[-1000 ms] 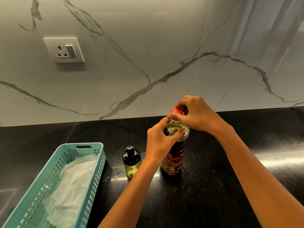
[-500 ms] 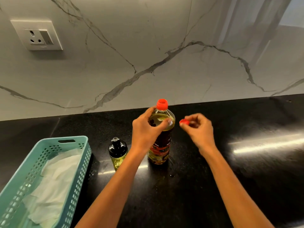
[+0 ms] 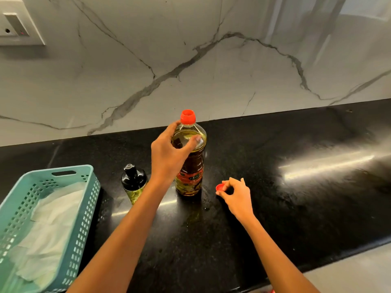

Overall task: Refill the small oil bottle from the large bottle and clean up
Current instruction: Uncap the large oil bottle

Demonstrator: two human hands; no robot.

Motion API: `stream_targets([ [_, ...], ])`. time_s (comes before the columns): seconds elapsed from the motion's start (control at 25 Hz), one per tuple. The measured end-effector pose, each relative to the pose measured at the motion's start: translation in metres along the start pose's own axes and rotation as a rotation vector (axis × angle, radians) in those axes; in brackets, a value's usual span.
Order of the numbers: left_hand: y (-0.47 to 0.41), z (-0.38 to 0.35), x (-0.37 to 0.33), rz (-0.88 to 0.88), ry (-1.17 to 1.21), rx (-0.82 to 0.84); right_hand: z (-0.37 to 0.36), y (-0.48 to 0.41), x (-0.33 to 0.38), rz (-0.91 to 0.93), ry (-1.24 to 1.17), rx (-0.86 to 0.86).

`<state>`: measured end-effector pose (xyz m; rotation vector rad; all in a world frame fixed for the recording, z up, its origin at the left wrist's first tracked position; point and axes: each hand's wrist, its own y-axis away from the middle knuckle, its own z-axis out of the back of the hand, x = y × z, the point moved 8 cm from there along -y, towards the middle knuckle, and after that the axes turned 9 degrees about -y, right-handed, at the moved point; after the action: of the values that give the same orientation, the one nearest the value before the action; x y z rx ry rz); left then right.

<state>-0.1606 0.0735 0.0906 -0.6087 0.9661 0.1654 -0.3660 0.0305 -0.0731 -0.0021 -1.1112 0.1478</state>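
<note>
The large oil bottle [image 3: 191, 166] stands upright on the black counter [image 3: 285, 208], its red neck open at the top. My left hand [image 3: 169, 153] grips its shoulder. Just right of the bottle's base, my right hand [image 3: 234, 195] pinches the small red cap [image 3: 219, 187] low over the counter. The small oil bottle [image 3: 133, 182], with a black pump top and yellow oil inside, stands to the left of the large one, untouched.
A teal slotted basket [image 3: 88, 208] with white cloth [image 3: 48, 225] inside sits at the left front. A marble backsplash [image 3: 211, 70] with a wall socket [image 3: 17, 28] rises behind. Some oil spots show on the counter near the large bottle.
My right hand unscrewed the red cap, lifted it off the large bottle and lowered it to the counter on the right. My left hand kept its hold on the bottle.
</note>
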Motion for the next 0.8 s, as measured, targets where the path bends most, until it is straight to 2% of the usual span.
stream_targets([
  [0.12, 0.002, -0.001, -0.001, 0.002, -0.028, 0.008, 0.002, 0.001, -0.004, -0.025, -0.006, 0.002],
  [0.24, 0.007, 0.0, 0.001, -0.016, -0.127, 0.052, 0.008, 0.008, 0.011, 0.015, -0.022, -0.08],
  [0.36, 0.023, 0.013, 0.007, -0.028, -0.186, 0.055, 0.022, 0.024, 0.062, 0.236, -0.033, -0.249],
  [0.44, 0.038, 0.035, 0.01, -0.076, -0.208, -0.069, 0.024, 0.041, 0.108, 0.466, -0.078, -0.306],
  [0.56, 0.059, 0.07, 0.023, -0.109, -0.275, -0.275, 0.006, 0.061, 0.165, 0.689, -0.15, -0.227],
  [0.64, 0.068, 0.086, 0.047, -0.006, -0.289, -0.341, -0.02, 0.066, 0.193, 0.748, -0.181, -0.093],
  [0.72, 0.076, 0.092, 0.078, 0.136, -0.277, -0.32, -0.052, 0.064, 0.213, 0.763, -0.145, 0.068],
  [0.8, 0.081, 0.088, 0.107, 0.263, -0.241, -0.244, -0.085, 0.053, 0.222, 0.702, -0.072, 0.22],
])
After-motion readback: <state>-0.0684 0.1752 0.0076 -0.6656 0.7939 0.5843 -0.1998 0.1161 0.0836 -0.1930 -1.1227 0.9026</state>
